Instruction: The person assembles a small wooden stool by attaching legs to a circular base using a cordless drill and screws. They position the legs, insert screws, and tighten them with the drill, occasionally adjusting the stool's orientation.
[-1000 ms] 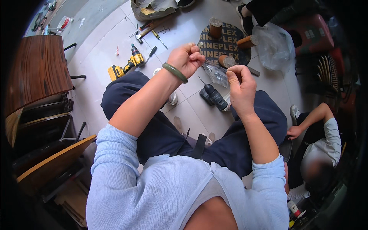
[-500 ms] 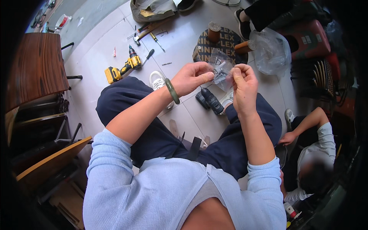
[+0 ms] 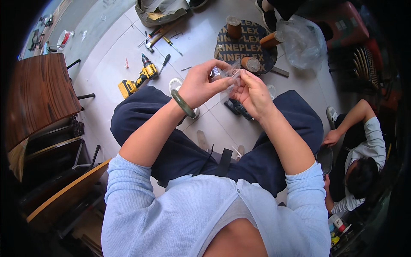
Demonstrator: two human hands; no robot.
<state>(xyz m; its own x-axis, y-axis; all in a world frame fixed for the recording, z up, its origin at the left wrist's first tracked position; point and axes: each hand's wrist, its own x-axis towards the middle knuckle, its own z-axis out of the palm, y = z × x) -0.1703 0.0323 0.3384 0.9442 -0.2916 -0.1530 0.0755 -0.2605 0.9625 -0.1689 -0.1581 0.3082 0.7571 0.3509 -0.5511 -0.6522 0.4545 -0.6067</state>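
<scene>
A small clear plastic bag (image 3: 231, 81) is pinched between my two hands, in front of my knees. My left hand (image 3: 201, 85), with a green bangle at the wrist, grips its left side. Thumb and fingers of my right hand (image 3: 255, 95) are closed on the other side. Small dark and metal pieces show through the film, partly hidden by my fingers. Below my hands, a dark power tool (image 3: 235, 109) lies on the tiles between my feet. Just beyond them is a round dark board (image 3: 229, 46) with brown cylindrical legs (image 3: 250, 64).
Left of my hands lie a yellow-black drill (image 3: 144, 73), a screwdriver (image 3: 165, 62) and a hammer (image 3: 148, 44). A large clear plastic bag (image 3: 303, 45) and a red stool (image 3: 346, 25) are at the far right. Another person (image 3: 359, 150) crouches at right. A wood-topped table (image 3: 40, 94) stands left.
My hands have come closer together and the small bag is now bunched between them. A third leg on the round board has come into sight. The view has shifted slightly.
</scene>
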